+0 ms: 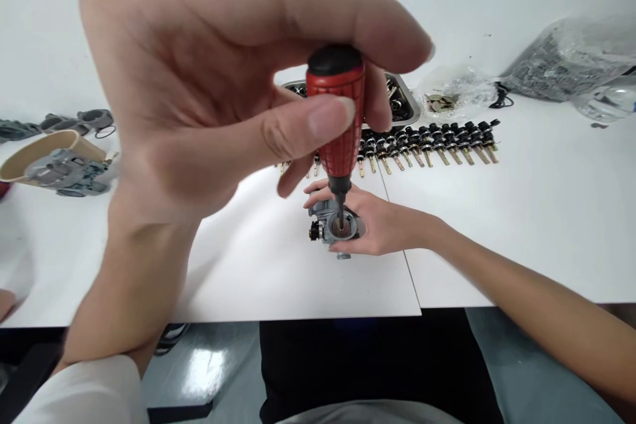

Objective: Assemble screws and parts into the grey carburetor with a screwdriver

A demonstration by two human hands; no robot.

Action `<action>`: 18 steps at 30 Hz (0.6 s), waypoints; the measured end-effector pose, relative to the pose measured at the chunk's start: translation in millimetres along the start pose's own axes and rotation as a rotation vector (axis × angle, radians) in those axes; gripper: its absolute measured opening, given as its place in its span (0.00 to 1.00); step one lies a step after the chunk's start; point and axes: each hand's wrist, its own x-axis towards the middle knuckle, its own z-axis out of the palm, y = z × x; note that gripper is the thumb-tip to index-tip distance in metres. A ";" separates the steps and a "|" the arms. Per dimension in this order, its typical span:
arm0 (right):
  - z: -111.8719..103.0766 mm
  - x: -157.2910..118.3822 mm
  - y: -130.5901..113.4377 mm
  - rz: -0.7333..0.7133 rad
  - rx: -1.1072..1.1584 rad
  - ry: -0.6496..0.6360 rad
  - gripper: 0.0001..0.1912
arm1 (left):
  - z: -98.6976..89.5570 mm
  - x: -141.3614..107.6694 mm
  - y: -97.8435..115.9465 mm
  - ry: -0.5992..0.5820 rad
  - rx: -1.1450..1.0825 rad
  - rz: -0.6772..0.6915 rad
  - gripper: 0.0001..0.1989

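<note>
My left hand (218,79) looms large and close to the camera, its thumb and fingers closed round the red handle of a screwdriver (338,126) with a black cap. The shaft points down, and its tip sits inside the round bore of a grey metal carburetor (325,218). My right hand (377,220) grips that carburetor from its right side against the white table, thumb at the front and fingers behind. A small black fitting sticks out at the carburetor's left. What the tip touches in the bore is too small to make out.
Behind my hands runs a row of black-topped brass-stemmed parts (432,146). A metal tray (405,106) of parts lies beyond it, near plastic bags (571,59). At left, another carburetor (67,172) leans by a beige container (44,146). A seam crosses the table (298,285).
</note>
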 end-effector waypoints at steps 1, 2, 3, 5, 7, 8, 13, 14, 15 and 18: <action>0.2 -0.3 -0.2 0.000 -0.004 0.001 0.29 | -1.4 0.8 -2.3 -0.016 -0.024 -0.028 0.50; 0.4 -0.7 -0.4 0.000 -0.008 0.004 0.29 | -2.3 1.5 -5.2 -0.035 -0.057 -0.030 0.51; 0.5 -1.0 -0.6 0.000 -0.011 0.007 0.29 | -2.4 1.8 -8.5 -0.072 -0.115 -0.002 0.51; 0.7 -1.4 -0.8 0.002 -0.016 0.011 0.29 | -0.2 0.2 -16.1 -0.081 -0.234 0.121 0.45; 0.9 -1.2 -0.9 -0.002 -0.020 0.015 0.29 | 3.3 -3.5 -22.8 0.026 -0.234 0.148 0.35; 1.0 -1.0 -1.0 -0.002 -0.021 0.014 0.29 | 4.5 -5.5 -25.0 0.089 -0.192 0.106 0.31; 2.0 0.5 -1.2 -0.007 -0.034 0.003 0.28 | -1.1 -6.8 -17.3 0.009 -0.122 -0.096 0.36; 2.3 0.6 -1.0 -0.013 -0.039 -0.001 0.28 | -3.0 -4.9 -12.8 -0.035 -0.165 -0.101 0.39; 2.5 0.6 -0.7 -0.018 -0.041 -0.009 0.26 | -4.3 -2.6 -8.3 -0.074 -0.209 -0.109 0.42; 3.0 -0.2 0.2 -0.009 -0.028 -0.023 0.21 | -4.9 3.8 -1.8 -0.119 -0.250 -0.166 0.43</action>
